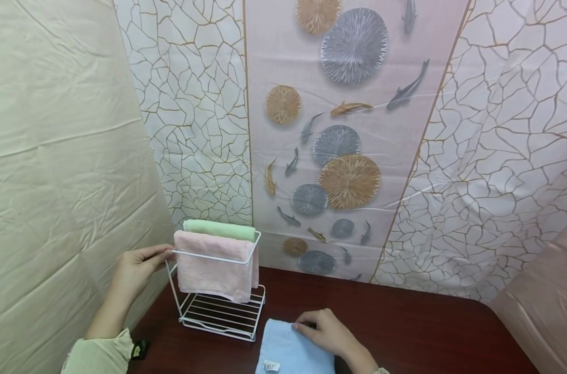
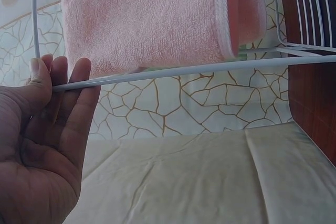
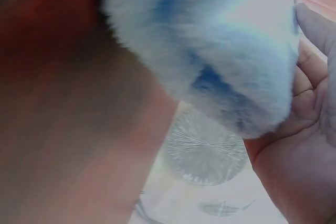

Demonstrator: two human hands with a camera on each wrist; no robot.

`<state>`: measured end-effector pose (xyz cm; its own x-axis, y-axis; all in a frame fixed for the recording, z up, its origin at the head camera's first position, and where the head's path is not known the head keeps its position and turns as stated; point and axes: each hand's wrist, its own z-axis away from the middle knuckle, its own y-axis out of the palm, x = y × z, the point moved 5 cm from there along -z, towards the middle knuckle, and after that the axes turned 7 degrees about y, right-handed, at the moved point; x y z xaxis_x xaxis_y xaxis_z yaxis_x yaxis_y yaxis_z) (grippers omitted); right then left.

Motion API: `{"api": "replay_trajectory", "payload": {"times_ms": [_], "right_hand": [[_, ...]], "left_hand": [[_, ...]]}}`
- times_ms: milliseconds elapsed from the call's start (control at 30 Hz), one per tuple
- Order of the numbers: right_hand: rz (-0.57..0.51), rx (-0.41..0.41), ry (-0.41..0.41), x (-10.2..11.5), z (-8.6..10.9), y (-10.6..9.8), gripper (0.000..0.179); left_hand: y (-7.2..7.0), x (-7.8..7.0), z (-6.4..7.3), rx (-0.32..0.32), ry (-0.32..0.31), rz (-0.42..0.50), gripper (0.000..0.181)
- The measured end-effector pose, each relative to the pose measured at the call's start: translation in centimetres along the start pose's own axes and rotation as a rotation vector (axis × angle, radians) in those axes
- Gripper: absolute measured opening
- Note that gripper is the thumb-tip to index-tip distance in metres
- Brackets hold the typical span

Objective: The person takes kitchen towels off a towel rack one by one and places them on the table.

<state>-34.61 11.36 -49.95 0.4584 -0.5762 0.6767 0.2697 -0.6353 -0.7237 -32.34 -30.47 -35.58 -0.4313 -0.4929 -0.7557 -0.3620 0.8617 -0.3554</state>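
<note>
A white wire rack [image 1: 208, 257] stands on the left part of the table, and my left hand [image 1: 136, 270] pinches its upper front-left corner between thumb and fingertips. Over the rack's top hang a pink towel [image 1: 213, 275] in front and a rolled-looking green towel [image 1: 220, 229] behind it. From the left wrist, the thumb and fingers close on the white rod [image 2: 184, 71] beside the pink cloth. My right hand [image 1: 332, 332] grips the upper edge of a folded blue towel [image 1: 293, 348] right of the rack. A white tag [image 1: 271, 366] shows on the blue towel.
The dark red table [image 1: 405, 322] extends to the right. A small black object [image 1: 140, 349] lies by the left sleeve. Behind the table hangs a patterned curtain [image 1: 283, 156], with beige cloth [image 1: 64, 182] along the left side.
</note>
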Motion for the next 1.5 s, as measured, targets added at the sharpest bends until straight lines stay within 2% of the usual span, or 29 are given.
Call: {"api": "replay_trajectory", "payload": {"times_ms": [300,400,500,600,800,900,1033,1267,1367,1500], "right_hand": [[0.000,-0.006,-0.030,2.4,-0.5,-1.6,0.024],[-0.005,-0.014,-0.046,4.0,-1.0,-2.1,0.023],[-0.011,-0.019,-0.084,6.6,-1.5,-2.6,0.021],[0.004,-0.060,-0.181,10.0,-2.3,-3.3,0.020],[0.063,-0.253,-0.452,17.1,-4.2,-5.2,0.018],[0.069,-0.316,-0.559,19.6,-5.3,-5.8,0.016],[0.106,-0.363,-0.637,21.7,-6.9,-5.9,0.016],[0.213,-0.372,-0.666,23.9,-9.9,-5.0,0.016],[0.291,-0.343,-0.618,24.3,-11.4,-4.4,0.017],[0.424,-0.303,-0.500,24.8,-13.4,-3.2,0.023]], "left_hand": [[0.2,-0.1,0.0,0.003,0.003,0.013,0.030],[0.1,-0.1,0.0,0.002,0.006,0.018,0.030],[0.0,-0.1,0.0,0.002,0.015,0.025,0.030],[-0.1,0.0,0.0,0.004,0.028,0.036,0.030],[-0.2,0.0,0.0,0.002,0.040,0.044,0.029],[-0.2,0.0,-0.1,0.002,0.034,0.035,0.029],[-0.1,0.1,0.0,0.001,0.021,0.045,0.030],[-0.1,0.2,0.1,-0.010,0.014,0.082,0.028],[0.0,0.1,0.0,-0.012,0.023,0.084,0.028],[0.1,0.1,-0.1,-0.021,0.021,0.091,0.028]]}}
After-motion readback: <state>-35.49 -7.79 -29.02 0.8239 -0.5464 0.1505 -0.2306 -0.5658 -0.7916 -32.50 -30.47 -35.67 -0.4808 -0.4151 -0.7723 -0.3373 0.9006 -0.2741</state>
